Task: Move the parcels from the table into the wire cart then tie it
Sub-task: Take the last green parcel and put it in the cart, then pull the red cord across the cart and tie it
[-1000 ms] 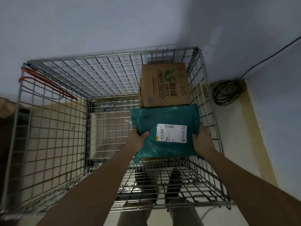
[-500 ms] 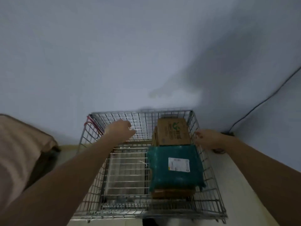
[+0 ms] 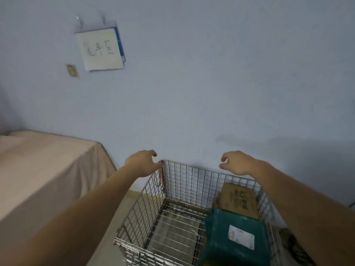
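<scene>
In the lower centre of the frame the left hand (image 3: pixel 142 163) hangs at the far left corner of the wire cart (image 3: pixel 184 181), fingers loosely curled around nothing, close to the red cord (image 3: pixel 162 176) hanging on that corner, though contact cannot be told. The right hand (image 3: pixel 237 162) hovers above the cart's far rim, likewise loosely curled and empty. Inside the cart, at lower right, a teal parcel (image 3: pixel 221 239) with a white label lies nearest the camera, a cardboard box (image 3: pixel 239 200) behind it, while the cloth-covered tabletop (image 3: pixel 44 169) fills the left side.
</scene>
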